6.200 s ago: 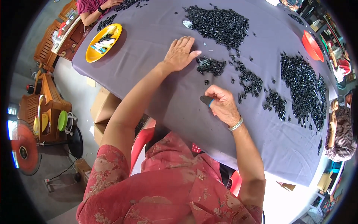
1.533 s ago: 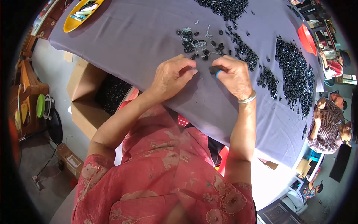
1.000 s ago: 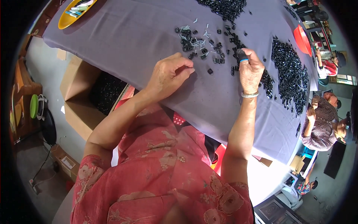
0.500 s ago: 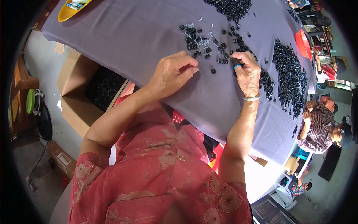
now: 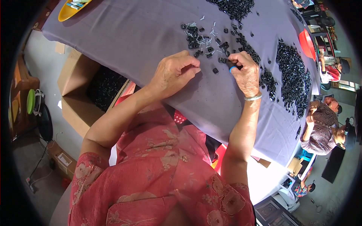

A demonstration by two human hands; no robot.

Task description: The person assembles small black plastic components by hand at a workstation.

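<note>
My left hand (image 5: 175, 71) is closed in a pinch just above the cloth; whatever its fingertips hold is too small or hidden to make out. My right hand (image 5: 245, 71), wearing a black finger cover with a blue band (image 5: 233, 69), has its curled fingertips down at a small black plastic piece (image 5: 222, 60). Whether they grip a piece is hidden. Just beyond both hands lies a loose group of small black plastic pieces (image 5: 193, 41) mixed with thin silvery pins (image 5: 205, 40). One single black piece (image 5: 215, 70) lies between the hands.
A grey cloth (image 5: 132, 41) covers the table. Larger heaps of black pieces lie at the back (image 5: 237, 9) and right (image 5: 292, 75). A yellow dish (image 5: 68, 13) stands far left, a red bowl (image 5: 306, 44) far right. A cardboard box (image 5: 73, 109) holds black parts. Other people sit at right.
My right hand has moved left and its fingertips have come to the black pieces beside the pins. My left hand has stayed nearly still in its pinch.
</note>
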